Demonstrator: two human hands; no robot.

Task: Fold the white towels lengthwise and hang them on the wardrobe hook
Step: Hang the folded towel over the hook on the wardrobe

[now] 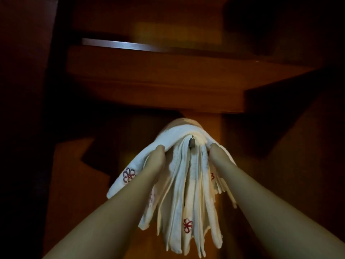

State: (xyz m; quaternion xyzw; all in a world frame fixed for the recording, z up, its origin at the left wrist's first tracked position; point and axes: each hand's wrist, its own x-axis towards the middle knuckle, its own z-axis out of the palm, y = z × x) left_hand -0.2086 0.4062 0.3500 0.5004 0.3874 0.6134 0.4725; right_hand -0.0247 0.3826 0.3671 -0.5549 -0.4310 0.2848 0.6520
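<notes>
Dead centre, at twelve o'clock from our wrists, sits the wardrobe hook point(192, 142), its tip poking out through the white towels point(186, 184), which hang long-axis straight down toward six. Our left hand point(155, 157) grips the top towel at ten o'clock of the hook, our right hand point(218, 154) at two, fingers tucked under the cloth, both about equally near. Next, we reckon, we settle that fold behind the tip.

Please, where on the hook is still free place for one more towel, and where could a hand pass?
The hook is crowded: white towels bunch around it, leaving only its tip bare. The left hand and right hand flank it closely. Bare wood panel lies left of the towels, below the shelf.
</notes>
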